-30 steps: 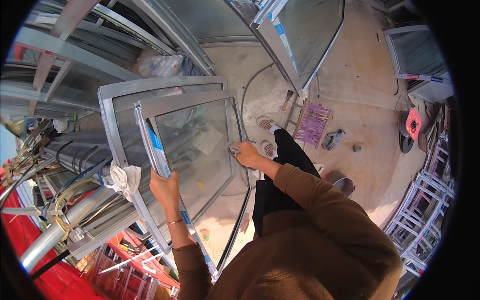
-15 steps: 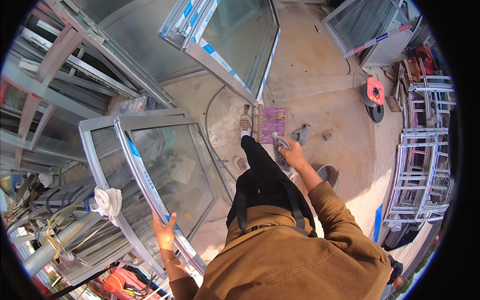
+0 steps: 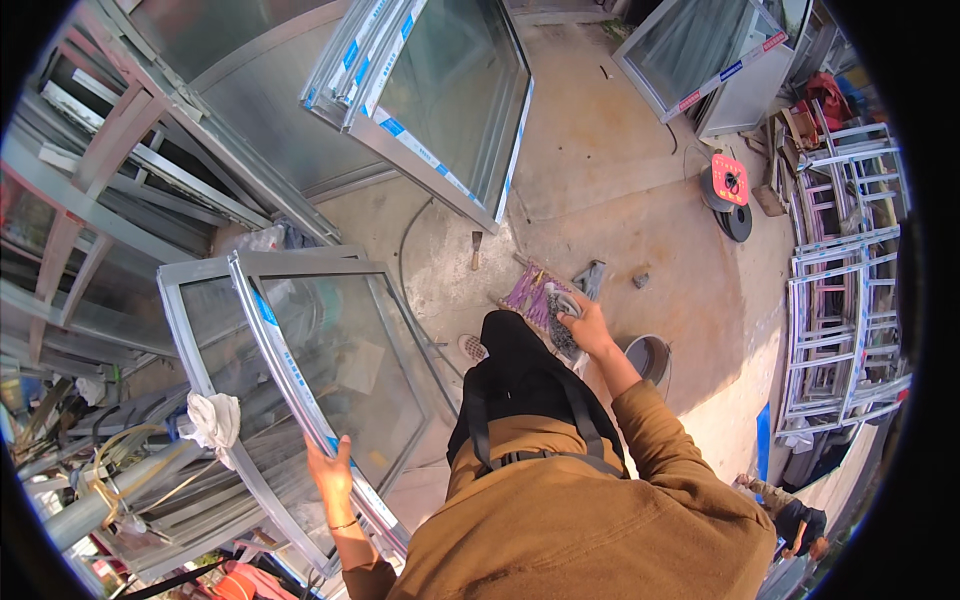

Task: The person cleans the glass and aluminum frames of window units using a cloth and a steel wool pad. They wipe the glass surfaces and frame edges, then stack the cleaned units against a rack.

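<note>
My left hand (image 3: 330, 470) is closed round the edge of a glazed window sash (image 3: 300, 375), a grey metal frame with blue-and-white tape along it. Another glazed frame (image 3: 185, 325) leans just behind, with a white cloth (image 3: 213, 420) draped over its edge. In my right hand (image 3: 590, 326) is a bunched grey patterned rag (image 3: 562, 338), held out beside my leg. Below it on the floor lies a purple striped mat (image 3: 530, 288), partly covered by the rag and my knee. A crumpled grey cloth or glove (image 3: 590, 278) rests by the mat.
A bucket (image 3: 648, 357) stands right of my forearm. A scraper (image 3: 476, 250) lies ahead near a black cable (image 3: 403, 240). A large taped window (image 3: 440, 110) stands ahead. Wire spools (image 3: 728, 190) and stacked frames (image 3: 840, 300) line the right; another person (image 3: 795, 520) is at lower right.
The view has shifted, and the foot beside the mat has gone from sight behind my raised knee. The scraper now shows whole. My left hand keeps its grip; the rag stays in my right.
</note>
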The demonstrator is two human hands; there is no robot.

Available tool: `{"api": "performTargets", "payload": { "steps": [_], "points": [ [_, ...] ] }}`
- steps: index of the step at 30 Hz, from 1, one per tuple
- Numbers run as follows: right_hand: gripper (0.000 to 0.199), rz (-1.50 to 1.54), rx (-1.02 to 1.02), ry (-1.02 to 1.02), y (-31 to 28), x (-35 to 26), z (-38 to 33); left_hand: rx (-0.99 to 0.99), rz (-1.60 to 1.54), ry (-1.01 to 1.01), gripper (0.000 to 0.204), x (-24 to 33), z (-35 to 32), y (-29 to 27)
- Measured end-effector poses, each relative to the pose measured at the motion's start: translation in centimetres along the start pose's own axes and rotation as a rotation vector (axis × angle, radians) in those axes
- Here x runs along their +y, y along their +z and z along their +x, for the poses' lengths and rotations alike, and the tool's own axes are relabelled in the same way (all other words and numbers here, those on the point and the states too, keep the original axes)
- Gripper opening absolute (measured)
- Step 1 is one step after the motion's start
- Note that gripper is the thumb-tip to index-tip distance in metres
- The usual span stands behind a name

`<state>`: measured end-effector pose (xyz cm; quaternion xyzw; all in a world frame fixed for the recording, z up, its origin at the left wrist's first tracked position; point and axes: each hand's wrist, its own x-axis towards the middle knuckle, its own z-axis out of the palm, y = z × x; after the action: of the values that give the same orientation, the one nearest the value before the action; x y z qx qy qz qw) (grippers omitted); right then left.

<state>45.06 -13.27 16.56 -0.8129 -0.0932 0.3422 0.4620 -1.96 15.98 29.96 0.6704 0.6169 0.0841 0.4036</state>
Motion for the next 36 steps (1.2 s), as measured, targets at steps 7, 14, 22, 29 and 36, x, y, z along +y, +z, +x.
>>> {"api": "performTargets", "payload": {
  "steps": [7, 14, 22, 29, 36],
  "points": [
    [0.043, 0.006, 0.022, -0.004, -1.8, -0.4, -1.2, -0.041, 0.094, 0.082, 0.07, 1.8, -3.0, 1.1],
    [0.045, -0.139, 0.013, -0.091, -1.1, 0.9, -0.3, -0.111, 0.174, -0.035, 0.034, 2.8, -3.8, 3.1],
    [0.049, -0.114, 0.011, -0.142, -2.3, -0.1, 1.2, -0.191, 0.133, 0.032, 0.022, 5.1, -5.7, 4.2],
    [0.047, -0.092, 0.129, -0.021, -8.7, 2.1, 2.0, -0.272, 0.173, -0.04, 0.028, 2.4, -8.8, 4.4],
    [0.045, -0.13, 0.141, -0.015, -10.2, 2.1, 2.8, -0.364, 0.103, 0.006, 0.027, 4.1, -11.6, 1.6]
  ]
}}
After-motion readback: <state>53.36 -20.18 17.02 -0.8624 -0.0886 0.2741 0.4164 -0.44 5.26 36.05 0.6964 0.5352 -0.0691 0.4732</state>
